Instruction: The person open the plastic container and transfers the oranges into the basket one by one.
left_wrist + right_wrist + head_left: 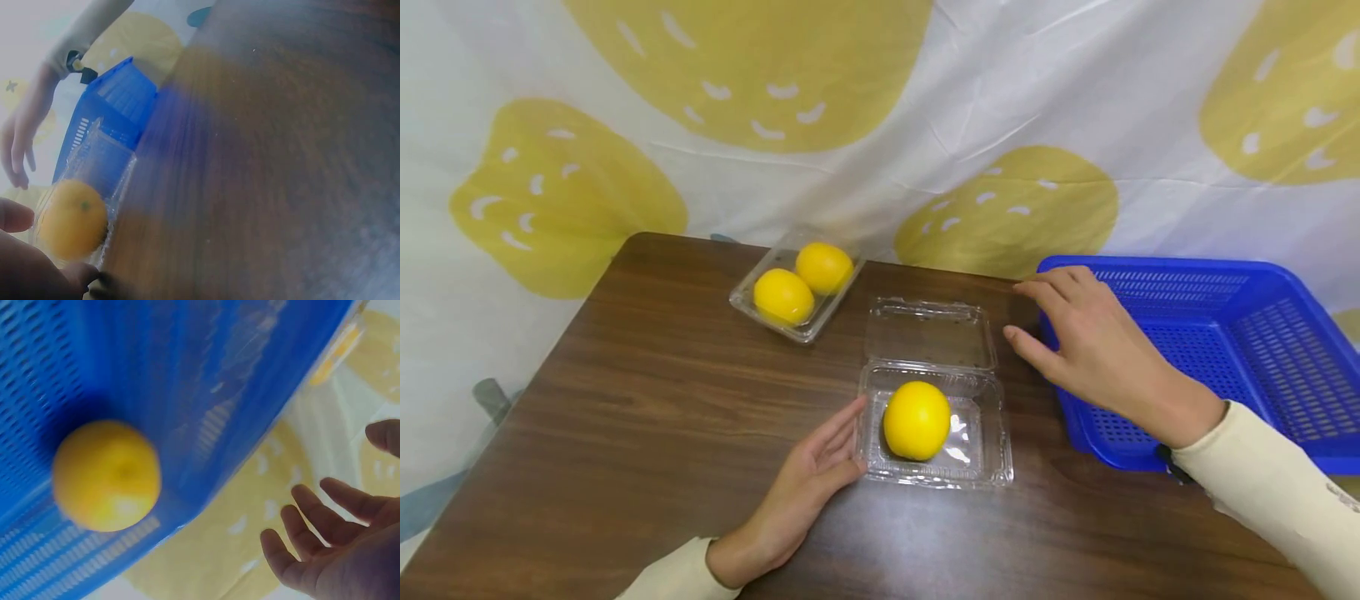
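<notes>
A bright yellow-orange orange [917, 421] sits toward the left side of a clear plastic clamshell box [996, 450], whose lid [931, 333] lies folded back away from me. At the box's left wall is my left hand [808, 479], fingers extended, with the index fingertip and thumb touching the edge. My right hand [1078, 333] hovers over the left rim of a blue plastic basket [1195, 271], fingers loosely bent and holding nothing. Inside the basket, another orange [106, 475] shows in the right wrist view; my right hand and forearm hide it in the head view.
Farther back on the left, a second clear box [805, 333] holds two oranges [784, 297]. Everything stands on a dark brown wooden table [647, 417]. Behind its back edge hangs a white cloth [1000, 67] with large yellow prints.
</notes>
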Demonstrator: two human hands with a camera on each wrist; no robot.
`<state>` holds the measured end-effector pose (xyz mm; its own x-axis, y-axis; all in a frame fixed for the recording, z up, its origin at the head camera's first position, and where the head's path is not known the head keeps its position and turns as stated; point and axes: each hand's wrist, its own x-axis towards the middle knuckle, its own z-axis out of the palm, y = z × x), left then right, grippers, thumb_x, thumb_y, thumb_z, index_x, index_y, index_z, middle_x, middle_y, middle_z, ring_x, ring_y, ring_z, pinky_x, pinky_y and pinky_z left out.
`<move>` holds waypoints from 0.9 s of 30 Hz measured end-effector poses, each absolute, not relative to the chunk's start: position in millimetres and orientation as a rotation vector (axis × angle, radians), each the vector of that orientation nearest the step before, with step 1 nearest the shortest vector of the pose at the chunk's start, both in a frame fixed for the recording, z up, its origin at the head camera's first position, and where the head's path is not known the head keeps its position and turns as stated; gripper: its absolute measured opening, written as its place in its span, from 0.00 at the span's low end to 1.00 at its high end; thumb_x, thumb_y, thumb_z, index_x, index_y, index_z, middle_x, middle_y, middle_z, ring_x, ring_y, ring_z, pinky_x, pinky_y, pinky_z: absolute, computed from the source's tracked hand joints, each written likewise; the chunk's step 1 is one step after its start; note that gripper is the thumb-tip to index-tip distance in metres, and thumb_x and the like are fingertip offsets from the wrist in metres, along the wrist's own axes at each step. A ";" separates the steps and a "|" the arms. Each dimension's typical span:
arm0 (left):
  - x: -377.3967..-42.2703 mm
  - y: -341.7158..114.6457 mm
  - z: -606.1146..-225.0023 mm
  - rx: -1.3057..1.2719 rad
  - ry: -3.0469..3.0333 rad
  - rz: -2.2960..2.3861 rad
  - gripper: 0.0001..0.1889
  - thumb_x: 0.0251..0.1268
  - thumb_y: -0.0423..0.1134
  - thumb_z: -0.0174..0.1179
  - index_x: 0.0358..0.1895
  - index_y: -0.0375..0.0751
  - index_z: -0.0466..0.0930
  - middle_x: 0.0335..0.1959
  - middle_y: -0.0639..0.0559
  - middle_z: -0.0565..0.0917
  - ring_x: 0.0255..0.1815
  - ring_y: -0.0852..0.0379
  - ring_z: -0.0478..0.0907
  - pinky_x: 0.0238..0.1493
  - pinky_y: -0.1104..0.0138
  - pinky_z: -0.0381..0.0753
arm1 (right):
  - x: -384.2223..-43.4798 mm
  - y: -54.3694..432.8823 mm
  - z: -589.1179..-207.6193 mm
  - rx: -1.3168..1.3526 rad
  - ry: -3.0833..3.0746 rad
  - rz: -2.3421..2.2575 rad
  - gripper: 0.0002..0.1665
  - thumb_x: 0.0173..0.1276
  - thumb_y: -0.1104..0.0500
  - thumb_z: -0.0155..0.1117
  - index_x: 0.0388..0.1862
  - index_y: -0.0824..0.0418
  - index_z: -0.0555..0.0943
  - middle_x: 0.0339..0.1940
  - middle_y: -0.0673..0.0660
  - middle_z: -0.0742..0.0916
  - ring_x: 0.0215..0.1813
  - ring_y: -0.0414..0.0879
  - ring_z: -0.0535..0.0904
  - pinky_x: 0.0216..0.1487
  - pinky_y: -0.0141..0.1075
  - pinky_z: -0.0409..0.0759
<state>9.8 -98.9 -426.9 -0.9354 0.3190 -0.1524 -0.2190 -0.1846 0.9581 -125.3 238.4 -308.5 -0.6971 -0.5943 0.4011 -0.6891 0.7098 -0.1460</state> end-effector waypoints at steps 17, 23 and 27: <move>8.4 -95.2 -429.5 0.069 1.747 2.217 0.40 0.73 0.26 0.62 0.87 0.35 0.60 0.90 0.41 0.57 0.89 0.40 0.54 0.83 0.63 0.60 | -84.3 197.7 -323.0 1.244 -2.694 0.209 0.36 0.71 0.43 0.76 0.62 0.71 0.85 0.56 0.64 0.89 0.61 0.62 0.81 0.60 0.58 0.84; 7.8 -95.8 -429.1 0.090 1.735 2.206 0.41 0.73 0.27 0.62 0.87 0.35 0.59 0.90 0.41 0.56 0.90 0.41 0.53 0.83 0.63 0.60 | -77.6 191.1 -333.2 1.261 -2.719 0.154 0.39 0.68 0.40 0.77 0.62 0.71 0.85 0.56 0.63 0.89 0.60 0.60 0.81 0.58 0.55 0.85; 7.1 -96.2 -429.1 0.117 1.727 2.197 0.41 0.73 0.27 0.62 0.88 0.35 0.58 0.91 0.41 0.54 0.90 0.41 0.52 0.83 0.63 0.59 | -74.5 188.6 -338.0 1.267 -2.735 0.151 0.38 0.68 0.40 0.78 0.62 0.69 0.85 0.56 0.62 0.89 0.60 0.59 0.81 0.60 0.55 0.85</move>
<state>7.1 -96.2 -429.1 -0.9378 0.3154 -0.1449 -0.2152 -0.2009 0.9557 -74.5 188.6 -338.0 -0.6412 -0.7519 0.1537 -0.7642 0.6438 -0.0389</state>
